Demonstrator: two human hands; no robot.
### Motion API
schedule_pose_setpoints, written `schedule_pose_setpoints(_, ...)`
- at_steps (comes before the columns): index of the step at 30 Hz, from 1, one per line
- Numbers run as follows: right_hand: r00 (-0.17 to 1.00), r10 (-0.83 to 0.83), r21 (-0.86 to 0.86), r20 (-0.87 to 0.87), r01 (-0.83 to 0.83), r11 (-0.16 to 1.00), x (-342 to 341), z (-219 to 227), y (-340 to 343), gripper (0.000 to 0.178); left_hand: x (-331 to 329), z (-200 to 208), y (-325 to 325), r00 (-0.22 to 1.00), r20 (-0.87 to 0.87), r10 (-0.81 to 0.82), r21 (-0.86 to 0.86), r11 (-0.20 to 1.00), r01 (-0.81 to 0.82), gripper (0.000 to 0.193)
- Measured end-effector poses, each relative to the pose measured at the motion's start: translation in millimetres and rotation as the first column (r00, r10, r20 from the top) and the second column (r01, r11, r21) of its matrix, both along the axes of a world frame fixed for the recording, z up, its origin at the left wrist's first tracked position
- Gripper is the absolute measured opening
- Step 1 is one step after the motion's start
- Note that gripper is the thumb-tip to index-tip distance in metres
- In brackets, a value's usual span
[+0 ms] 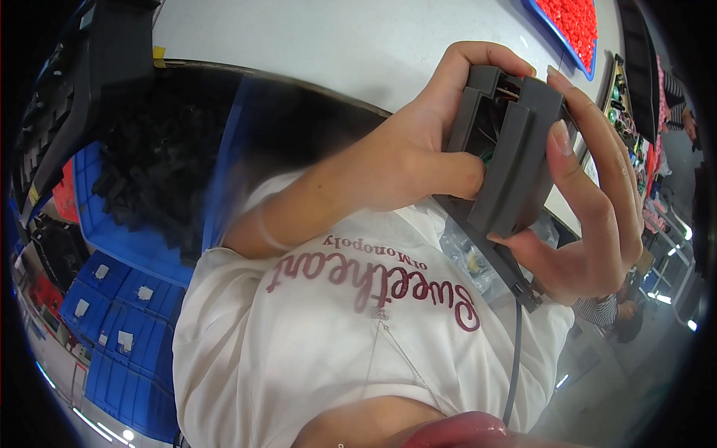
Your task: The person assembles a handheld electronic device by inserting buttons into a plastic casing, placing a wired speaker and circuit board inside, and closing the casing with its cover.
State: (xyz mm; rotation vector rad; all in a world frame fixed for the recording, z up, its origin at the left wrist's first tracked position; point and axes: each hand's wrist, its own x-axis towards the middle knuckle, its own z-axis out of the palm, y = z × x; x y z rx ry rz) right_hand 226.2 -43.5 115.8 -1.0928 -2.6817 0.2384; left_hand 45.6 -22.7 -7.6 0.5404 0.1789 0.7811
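Both hands hold up a dark grey plastic housing (515, 160) in front of my chest. Thin wires show inside its open recess. My left hand (422, 153) is closed round its left side, the thumb pressed into the recess and the index finger over the far end. My right hand (594, 201) grips the right side, fingertips on the far edge and side face, thumb near the lower end. A grey cable (517, 351) hangs below the housing, next to a narrow dark strip (497, 257). What the wires join to is hidden.
A white worktable (299, 45) lies beyond my hands, with a blue tray (556, 33) of small red parts at its far right. A blue bin (97, 216) of black parts stands at left, above stacked blue crates (123, 328). Other people (616, 310) are at the right.
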Motion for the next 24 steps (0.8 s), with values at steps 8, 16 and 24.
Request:
schedule_pose_setpoints(8,0.999,0.012,-0.065,0.048,-0.008,0.998,10.3,8.3,-3.7,0.077,6.5,0.0,-4.1,0.998,0.058,0.035,0.051,0.998,-0.038,0.081)
schedule_pose_setpoints(16,0.999,0.033,-0.111,0.002,-0.032,0.993,8.7,7.9,-3.9,0.086,8.1,-1.4,-5.7,0.997,0.047,0.062,0.051,0.997,-0.064,0.081)
schedule_pose_setpoints(24,0.966,-0.135,-0.218,0.222,0.184,0.959,-7.5,26.6,-13.0,0.086,8.2,-6.3,-5.0,0.995,0.075,0.073,0.100,0.992,-0.080,0.079)
